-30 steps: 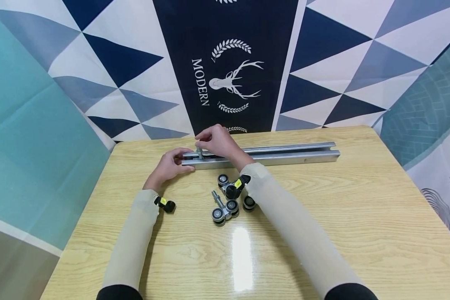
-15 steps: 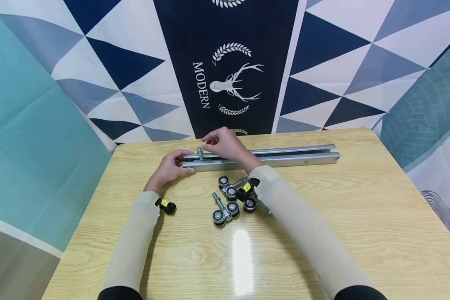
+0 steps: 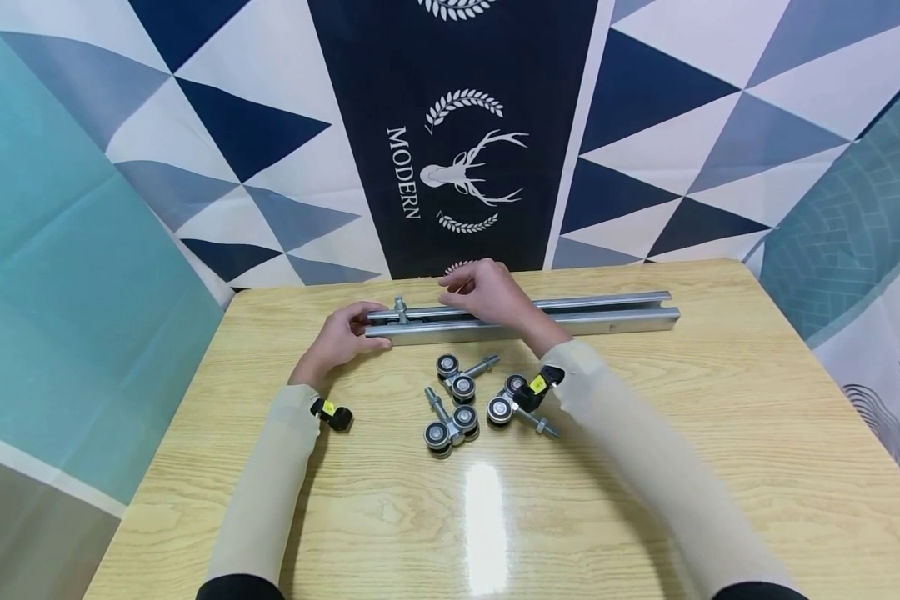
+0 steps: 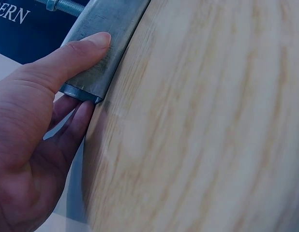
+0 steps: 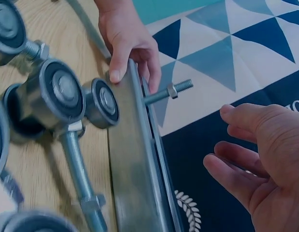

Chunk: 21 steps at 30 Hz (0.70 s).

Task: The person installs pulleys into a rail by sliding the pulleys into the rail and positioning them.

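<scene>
A slotted metal rail [image 3: 607, 321] lies along the back of the table. My left hand [image 3: 341, 336] grips its left end, thumb on the near side and fingers round the end and far side. Near that end a threaded bolt with a nut [image 3: 401, 308] stands up out of the slot; the part below it sits inside the rail, mostly hidden. My right hand [image 3: 491, 292] hovers over the rail to the right of the bolt. In the right wrist view its fingers [image 5: 246, 116] are apart from the bolt, loosely bent, with nothing between them.
Three roller trolleys lie on the table before the rail: one nearest it [image 3: 457, 379], one in front [image 3: 450, 429], and one to the right [image 3: 501, 408], partly under the right wrist camera. A patterned cloth [image 3: 270, 150] hangs behind the table's back edge.
My right hand has let go of the bolt and moved right along the rail, uncovering the bolt and the right trolley. The left hand keeps its grip on the rail end.
</scene>
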Motion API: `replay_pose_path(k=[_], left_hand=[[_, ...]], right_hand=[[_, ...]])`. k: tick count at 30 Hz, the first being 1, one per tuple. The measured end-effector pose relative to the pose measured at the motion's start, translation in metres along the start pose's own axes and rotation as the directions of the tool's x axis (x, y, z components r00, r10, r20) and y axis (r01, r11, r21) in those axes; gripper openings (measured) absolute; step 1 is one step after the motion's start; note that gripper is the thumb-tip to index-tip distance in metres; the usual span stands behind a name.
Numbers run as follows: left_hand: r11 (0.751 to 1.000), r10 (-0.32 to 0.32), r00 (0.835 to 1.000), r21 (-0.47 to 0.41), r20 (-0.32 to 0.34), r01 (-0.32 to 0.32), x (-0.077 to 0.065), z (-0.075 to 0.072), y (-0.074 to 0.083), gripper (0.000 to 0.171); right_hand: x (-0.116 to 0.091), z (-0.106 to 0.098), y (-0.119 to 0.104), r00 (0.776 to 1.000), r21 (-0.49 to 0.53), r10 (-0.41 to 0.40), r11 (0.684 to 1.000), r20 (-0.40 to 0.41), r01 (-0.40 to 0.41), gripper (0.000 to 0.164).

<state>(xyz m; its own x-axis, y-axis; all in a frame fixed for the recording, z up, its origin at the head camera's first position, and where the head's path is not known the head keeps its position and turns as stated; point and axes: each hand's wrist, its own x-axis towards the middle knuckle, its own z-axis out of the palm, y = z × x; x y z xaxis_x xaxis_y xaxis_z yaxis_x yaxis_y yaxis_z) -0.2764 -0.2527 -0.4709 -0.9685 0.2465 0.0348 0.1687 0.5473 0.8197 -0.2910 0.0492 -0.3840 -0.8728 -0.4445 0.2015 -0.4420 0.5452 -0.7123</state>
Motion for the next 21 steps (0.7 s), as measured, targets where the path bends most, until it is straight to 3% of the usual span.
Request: replay_pose_path(k=[11,21], left_hand=[[1.000,-0.002,1.000,-0.002,-0.007,0.002,0.000,0.000,-0.001,0.060],[1.000,-0.020,1.000,-0.007,-0.004,0.020,0.000,0.001,-0.001,0.061]], right_hand=[[-0.026,-0.028,0.007,1.000,-0.055,-0.015,0.998,-0.020,0.014,0.027],[-0.046,-0.060,0.034,0.997,-0.138,0.020,0.990,-0.068,-0.030,0.027]])
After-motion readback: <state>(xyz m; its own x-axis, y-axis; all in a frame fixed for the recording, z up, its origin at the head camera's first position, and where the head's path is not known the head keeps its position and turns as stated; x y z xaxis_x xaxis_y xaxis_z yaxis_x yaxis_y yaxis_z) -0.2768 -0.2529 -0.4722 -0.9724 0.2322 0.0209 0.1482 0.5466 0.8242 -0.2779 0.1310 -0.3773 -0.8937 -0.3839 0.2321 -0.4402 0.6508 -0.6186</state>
